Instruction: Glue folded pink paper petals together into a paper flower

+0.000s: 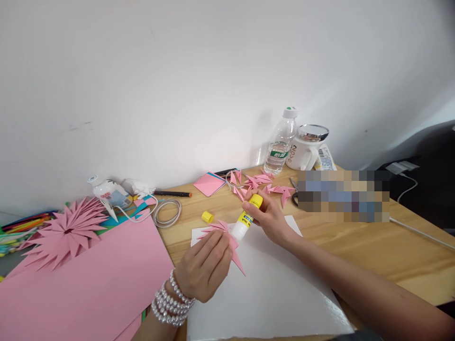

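My left hand [208,267], with pearl bracelets at the wrist, is closed on a folded pink paper piece [236,255] whose points stick out past the fingers. My right hand [270,219] grips a yellow and white glue stick [246,219], tilted with its white end down against or very near the pink paper. I cannot tell whether the two touch. Both hands are above a white glossy sheet [273,293]. Just beyond my left hand lies the yellow glue cap [207,217]. More folded pink pieces [261,182] are scattered behind my right hand.
A finished-looking pink paper star [67,231] rests on large pink sheets [106,279] at left. Along the wall are a white bottle [111,192], a coiled cable [167,212], a black marker [174,193], a water bottle [280,144] and a white mug [304,150]. Scissors [295,192] lie at right.
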Demonstrator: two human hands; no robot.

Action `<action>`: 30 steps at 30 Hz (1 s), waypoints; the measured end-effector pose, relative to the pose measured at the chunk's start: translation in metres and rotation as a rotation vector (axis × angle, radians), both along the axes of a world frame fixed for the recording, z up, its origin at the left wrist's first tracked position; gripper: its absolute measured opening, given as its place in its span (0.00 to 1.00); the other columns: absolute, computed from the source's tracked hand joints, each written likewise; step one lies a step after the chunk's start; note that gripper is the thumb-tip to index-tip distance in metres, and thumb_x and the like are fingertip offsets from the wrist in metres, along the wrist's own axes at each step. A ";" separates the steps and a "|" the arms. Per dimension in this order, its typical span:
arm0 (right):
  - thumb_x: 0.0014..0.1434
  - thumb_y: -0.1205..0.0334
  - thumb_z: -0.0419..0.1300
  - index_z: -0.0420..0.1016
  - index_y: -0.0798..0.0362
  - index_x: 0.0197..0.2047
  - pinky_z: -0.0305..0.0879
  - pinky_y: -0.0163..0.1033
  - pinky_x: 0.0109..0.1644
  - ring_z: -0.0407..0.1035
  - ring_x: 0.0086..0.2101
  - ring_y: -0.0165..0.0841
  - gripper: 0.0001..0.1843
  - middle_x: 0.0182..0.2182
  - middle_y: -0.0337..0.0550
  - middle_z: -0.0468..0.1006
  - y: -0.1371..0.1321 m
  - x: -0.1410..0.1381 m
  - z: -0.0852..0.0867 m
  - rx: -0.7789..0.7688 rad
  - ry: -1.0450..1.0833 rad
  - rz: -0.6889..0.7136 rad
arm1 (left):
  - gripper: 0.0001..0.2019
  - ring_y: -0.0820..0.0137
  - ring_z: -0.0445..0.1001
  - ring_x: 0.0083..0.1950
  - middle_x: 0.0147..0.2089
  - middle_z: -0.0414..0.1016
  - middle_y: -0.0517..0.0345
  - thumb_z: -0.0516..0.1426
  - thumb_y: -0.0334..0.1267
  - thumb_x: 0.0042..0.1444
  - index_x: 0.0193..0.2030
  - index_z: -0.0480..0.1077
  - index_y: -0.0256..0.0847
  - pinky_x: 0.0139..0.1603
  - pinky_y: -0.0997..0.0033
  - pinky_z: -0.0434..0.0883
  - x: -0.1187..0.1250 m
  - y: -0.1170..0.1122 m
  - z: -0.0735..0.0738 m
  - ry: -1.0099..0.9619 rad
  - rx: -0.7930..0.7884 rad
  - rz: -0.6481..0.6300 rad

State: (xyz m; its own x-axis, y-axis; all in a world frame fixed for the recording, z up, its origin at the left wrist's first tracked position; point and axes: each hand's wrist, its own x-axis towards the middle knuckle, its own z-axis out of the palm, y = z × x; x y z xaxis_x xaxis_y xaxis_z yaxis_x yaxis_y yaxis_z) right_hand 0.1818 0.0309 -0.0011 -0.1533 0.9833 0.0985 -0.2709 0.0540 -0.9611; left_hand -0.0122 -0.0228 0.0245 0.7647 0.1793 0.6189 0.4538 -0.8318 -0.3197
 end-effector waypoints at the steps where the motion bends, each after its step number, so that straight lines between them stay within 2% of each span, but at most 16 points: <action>1: 0.50 0.53 0.61 0.60 0.50 0.31 0.46 0.28 0.18 0.48 0.18 0.22 0.14 0.19 0.29 0.55 0.000 0.000 0.000 0.003 0.005 -0.016 | 0.11 0.57 0.70 0.53 0.38 0.78 0.39 0.46 0.24 0.56 0.39 0.69 0.27 0.48 0.59 0.73 0.000 0.000 0.000 0.000 -0.002 -0.002; 6: 0.49 0.52 0.61 0.60 0.51 0.29 0.47 0.28 0.17 0.48 0.17 0.22 0.15 0.18 0.29 0.55 -0.001 -0.002 0.000 -0.008 -0.015 0.027 | 0.13 0.59 0.71 0.52 0.37 0.78 0.41 0.44 0.25 0.58 0.38 0.69 0.28 0.47 0.60 0.73 0.003 0.000 0.001 0.024 0.040 0.013; 11: 0.48 0.53 0.62 0.60 0.51 0.28 0.49 0.28 0.18 0.50 0.18 0.22 0.15 0.19 0.29 0.55 -0.001 -0.003 0.001 -0.009 -0.049 -0.115 | 0.13 0.59 0.72 0.50 0.36 0.78 0.42 0.44 0.25 0.58 0.38 0.68 0.28 0.46 0.61 0.74 0.003 0.002 0.000 0.017 0.055 0.008; 15: 0.49 0.53 0.61 0.60 0.52 0.27 0.49 0.28 0.18 0.50 0.17 0.22 0.15 0.18 0.29 0.55 0.000 -0.002 0.001 0.008 -0.065 -0.070 | 0.13 0.58 0.71 0.51 0.36 0.78 0.40 0.44 0.25 0.58 0.38 0.68 0.27 0.47 0.60 0.73 0.003 0.001 -0.001 0.026 0.045 0.004; 20: 0.48 0.54 0.62 0.60 0.52 0.28 0.50 0.28 0.18 0.51 0.18 0.22 0.15 0.18 0.29 0.56 -0.001 -0.002 0.003 0.037 -0.091 -0.172 | 0.12 0.59 0.74 0.47 0.36 0.79 0.42 0.44 0.25 0.58 0.38 0.68 0.28 0.46 0.61 0.74 0.002 0.001 -0.002 0.015 0.036 0.004; 24: 0.50 0.52 0.60 0.59 0.52 0.28 0.50 0.28 0.19 0.50 0.18 0.22 0.15 0.19 0.30 0.55 -0.003 -0.003 0.001 0.027 -0.082 -0.136 | 0.12 0.57 0.74 0.47 0.36 0.78 0.40 0.44 0.24 0.57 0.38 0.69 0.26 0.45 0.60 0.74 0.001 0.002 -0.002 0.014 0.023 -0.006; 28: 0.47 0.56 0.63 0.59 0.52 0.27 0.49 0.28 0.20 0.49 0.19 0.22 0.15 0.18 0.29 0.55 -0.002 -0.003 -0.002 0.078 -0.165 -0.254 | 0.12 0.56 0.71 0.51 0.36 0.78 0.38 0.45 0.23 0.56 0.39 0.68 0.25 0.45 0.60 0.74 0.000 0.001 -0.002 -0.026 0.006 -0.006; 30: 0.47 0.55 0.63 0.59 0.52 0.27 0.48 0.28 0.19 0.49 0.18 0.22 0.15 0.18 0.29 0.54 -0.002 -0.003 -0.002 0.056 -0.123 -0.289 | 0.12 0.56 0.69 0.53 0.36 0.78 0.38 0.45 0.23 0.55 0.40 0.68 0.25 0.46 0.59 0.74 -0.001 0.001 -0.004 -0.049 -0.011 0.001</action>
State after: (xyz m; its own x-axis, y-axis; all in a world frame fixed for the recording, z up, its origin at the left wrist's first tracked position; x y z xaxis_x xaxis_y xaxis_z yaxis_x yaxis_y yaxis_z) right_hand 0.1789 0.0291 -0.0028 0.1175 0.9814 0.1515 -0.1183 0.1654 -0.9791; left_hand -0.0133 -0.0220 0.0208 0.7335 0.1874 0.6533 0.4696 -0.8346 -0.2879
